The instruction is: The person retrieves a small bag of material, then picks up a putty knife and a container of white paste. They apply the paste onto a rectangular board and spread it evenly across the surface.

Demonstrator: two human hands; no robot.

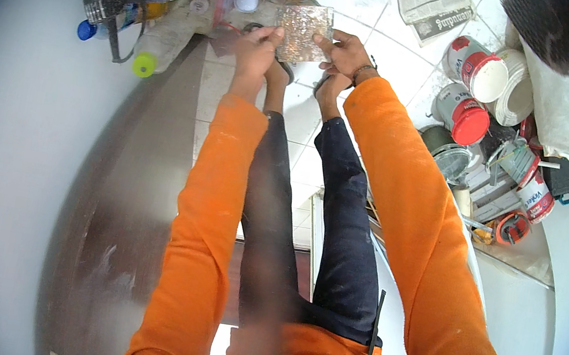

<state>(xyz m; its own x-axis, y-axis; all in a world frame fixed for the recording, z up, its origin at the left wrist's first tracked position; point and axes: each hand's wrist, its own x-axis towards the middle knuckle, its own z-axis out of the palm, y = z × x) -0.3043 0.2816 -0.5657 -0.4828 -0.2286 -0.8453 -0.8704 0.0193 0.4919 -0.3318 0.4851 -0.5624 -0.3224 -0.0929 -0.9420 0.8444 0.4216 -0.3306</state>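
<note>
Right grip clamped on speckled square panel; left grip at opposite edge, closure unclear

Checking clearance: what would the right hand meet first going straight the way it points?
The right hand would first meet the speckled square panel it holds; depth beyond it is unclear.

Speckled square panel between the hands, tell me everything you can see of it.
The speckled square panel is mottled brown, grey and whitish, with glints on its face; its material is unclear. Held over the tiled floor, it faces the camera. The right hand grips its right edge, thumb on the face. The left hand is at its left edge, contact unclear.
</note>
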